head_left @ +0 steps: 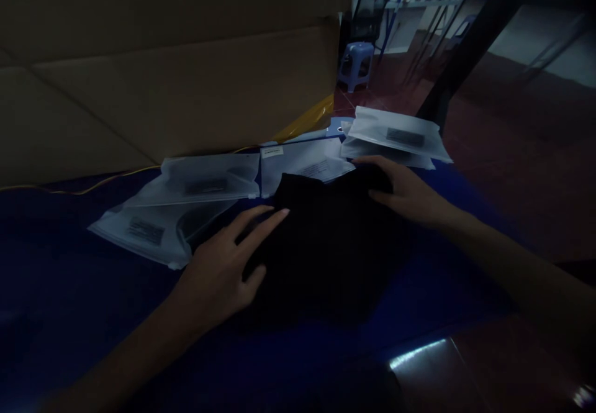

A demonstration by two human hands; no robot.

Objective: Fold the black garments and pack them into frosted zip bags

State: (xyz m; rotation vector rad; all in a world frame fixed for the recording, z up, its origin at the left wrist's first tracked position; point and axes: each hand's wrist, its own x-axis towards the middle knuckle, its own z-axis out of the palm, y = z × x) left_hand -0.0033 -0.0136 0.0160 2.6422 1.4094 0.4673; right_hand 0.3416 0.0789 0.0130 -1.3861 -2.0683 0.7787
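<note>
A folded black garment [326, 245] lies on the dark blue table surface [93, 282], directly in front of me. My left hand [216, 270] rests on its near left side with the fingers spread. My right hand [405, 192] lies over its far right edge, fingertips on the cloth, and does not visibly pinch it. Several frosted plastic zip bags with dark labels surround the far side: one [195, 180] and another [149, 233] at left, a third [305, 164] partly under the garment, and a stacked pair [395, 133] at right.
A large cardboard box [162, 71] stands behind the bags, with a thin yellow cable [112, 180] along its base and yellow plastic [302, 118] at its corner. Beyond are a red floor [521, 121], a black post [479, 40], a blue stool [356, 65] and a mesh chair [370, 18].
</note>
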